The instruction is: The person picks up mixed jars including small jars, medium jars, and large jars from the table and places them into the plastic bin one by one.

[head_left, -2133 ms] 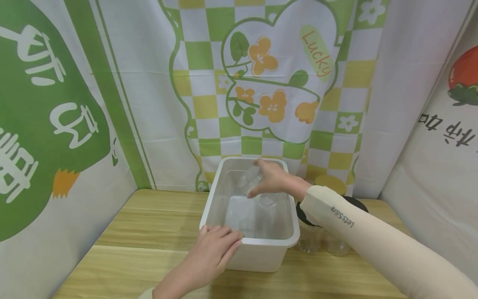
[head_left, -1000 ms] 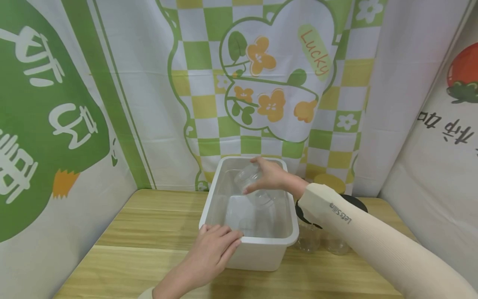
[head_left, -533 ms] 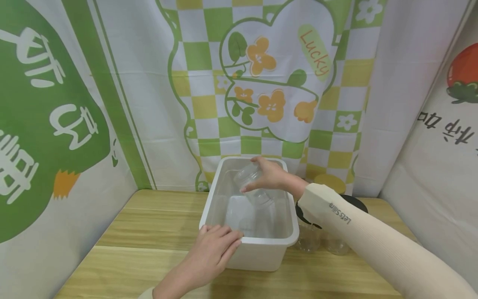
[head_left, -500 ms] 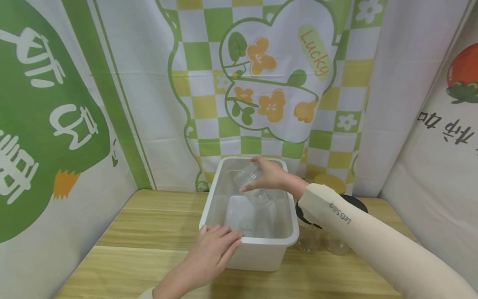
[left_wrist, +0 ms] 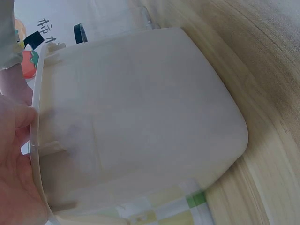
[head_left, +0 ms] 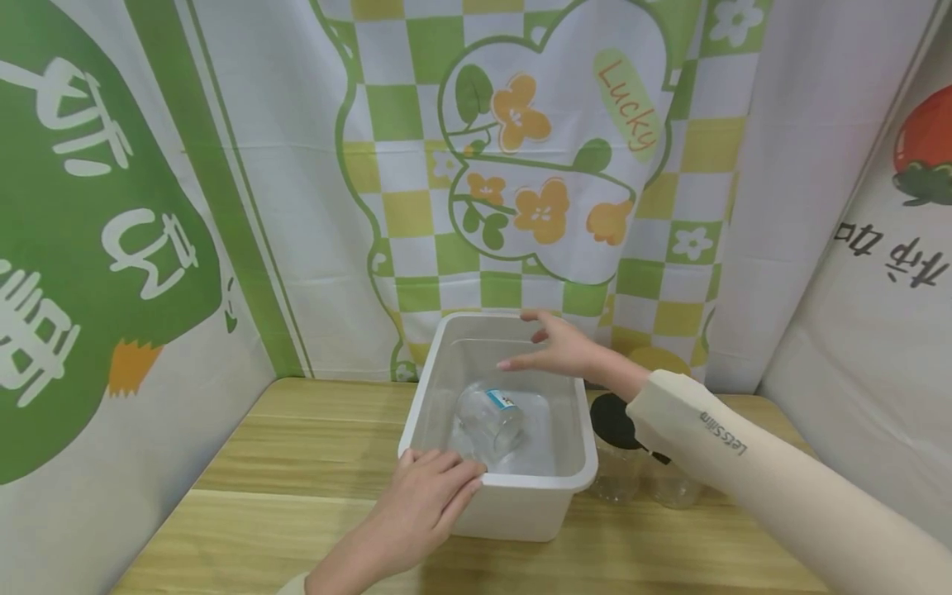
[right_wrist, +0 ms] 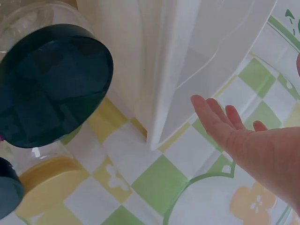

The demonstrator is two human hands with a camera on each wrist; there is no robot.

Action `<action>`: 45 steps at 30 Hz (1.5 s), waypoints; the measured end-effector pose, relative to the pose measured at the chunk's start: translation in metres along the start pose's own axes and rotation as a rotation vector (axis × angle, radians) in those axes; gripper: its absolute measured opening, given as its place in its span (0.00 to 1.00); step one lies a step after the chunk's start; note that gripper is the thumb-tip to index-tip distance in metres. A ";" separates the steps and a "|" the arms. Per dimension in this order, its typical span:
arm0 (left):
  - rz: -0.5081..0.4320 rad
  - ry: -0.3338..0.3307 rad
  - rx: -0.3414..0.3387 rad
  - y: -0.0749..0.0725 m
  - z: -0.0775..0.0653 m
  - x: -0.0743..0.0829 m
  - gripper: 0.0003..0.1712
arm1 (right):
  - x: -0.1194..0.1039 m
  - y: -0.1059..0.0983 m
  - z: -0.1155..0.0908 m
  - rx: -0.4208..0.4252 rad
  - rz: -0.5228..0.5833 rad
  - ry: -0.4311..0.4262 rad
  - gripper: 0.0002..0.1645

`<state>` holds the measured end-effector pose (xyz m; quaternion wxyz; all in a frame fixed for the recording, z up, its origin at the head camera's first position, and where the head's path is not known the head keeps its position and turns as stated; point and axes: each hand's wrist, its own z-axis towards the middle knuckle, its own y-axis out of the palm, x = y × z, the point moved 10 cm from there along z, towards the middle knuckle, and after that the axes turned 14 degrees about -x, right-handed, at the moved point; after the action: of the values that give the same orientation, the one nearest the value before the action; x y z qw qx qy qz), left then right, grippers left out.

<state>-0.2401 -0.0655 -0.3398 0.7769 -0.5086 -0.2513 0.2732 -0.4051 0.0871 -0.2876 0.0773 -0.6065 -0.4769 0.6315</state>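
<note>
Clear of the fingers now, the jar [head_left: 492,420] has gone from the right hand [head_left: 559,347] to the bottom of the white tub [head_left: 513,512], where it lies on its side, blue label [head_left: 502,400] showing, and that hand has drawn back toward the far right rim. Head view: the right grip is released, fingers apart around nothing, while the left hand [head_left: 431,500] grasps the near rim; tugging or tipping it could set the jar rolling into a wall. The right sleeve [head_left: 773,475] passes over lidded jars [head_left: 616,421] beside the tub on the table [head_left: 312,463], a yellow lid [head_left: 659,360] behind them, so a low sweep of the forearm could topple 1 or more. Left wrist view: the left hand holds only 1 edge, and a hard pull might slew the tub across the wood. Right wrist view: the empty fingers hang near the rim, a big dark lid [right_wrist: 56,89] across from them; a careless turn of the wrist could bump either.
</note>
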 end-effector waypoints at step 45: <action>0.010 0.003 0.011 0.000 -0.001 0.001 0.07 | 0.044 -0.023 -0.100 0.252 0.053 -0.095 0.45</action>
<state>-0.2389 -0.0660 -0.3399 0.7787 -0.5060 -0.2461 0.2775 -0.3437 0.1802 -0.2832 0.1136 -0.5736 -0.3808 0.7163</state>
